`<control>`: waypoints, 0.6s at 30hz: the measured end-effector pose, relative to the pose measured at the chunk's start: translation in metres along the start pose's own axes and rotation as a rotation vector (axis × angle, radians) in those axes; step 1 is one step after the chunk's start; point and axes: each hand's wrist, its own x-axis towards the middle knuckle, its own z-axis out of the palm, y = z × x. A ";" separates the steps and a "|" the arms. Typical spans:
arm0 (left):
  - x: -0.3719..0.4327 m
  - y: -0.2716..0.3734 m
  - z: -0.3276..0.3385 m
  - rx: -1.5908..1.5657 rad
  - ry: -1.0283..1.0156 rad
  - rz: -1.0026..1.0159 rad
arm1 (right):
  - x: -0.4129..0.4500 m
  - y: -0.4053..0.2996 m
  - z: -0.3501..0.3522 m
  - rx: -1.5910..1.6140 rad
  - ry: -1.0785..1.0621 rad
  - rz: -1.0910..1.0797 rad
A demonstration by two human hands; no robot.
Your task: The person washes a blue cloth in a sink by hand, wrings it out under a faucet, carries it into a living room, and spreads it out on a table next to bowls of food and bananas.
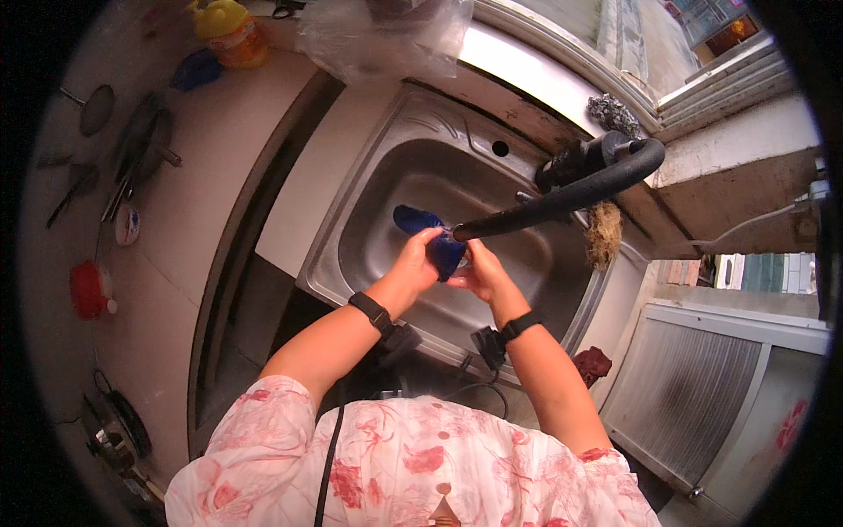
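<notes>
Under the end of a black faucet hose [527,217], a dark blue cloth [416,219] is bunched between my two hands over the sink basin. My left hand [416,258] grips it from the left, thumb on top. On the other side, my right hand [486,269] has its thumb and fingers around the cloth's right edge; part of that grip is hidden. One end of the cloth sticks out past my left hand toward the upper left. The stainless steel sink [369,227] surrounds both hands, and its drain is mostly covered by them.
A steel wool scrubber [612,113] lies on the window ledge. A tan fibre scrubber [604,234] is at the sink's right edge, with a dark red cloth [593,364] nearer me. A clear plastic bag [385,39] sits behind the sink. Pans [148,138] stand at left.
</notes>
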 end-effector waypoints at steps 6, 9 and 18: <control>-0.007 0.003 0.005 -0.086 -0.023 0.070 | -0.002 0.003 -0.001 -0.059 -0.069 -0.011; 0.019 0.008 -0.017 -0.048 -0.018 0.146 | -0.005 0.004 0.009 -0.027 0.021 -0.155; 0.015 -0.024 0.006 0.283 0.344 0.229 | 0.034 0.002 0.025 -0.738 0.358 -0.763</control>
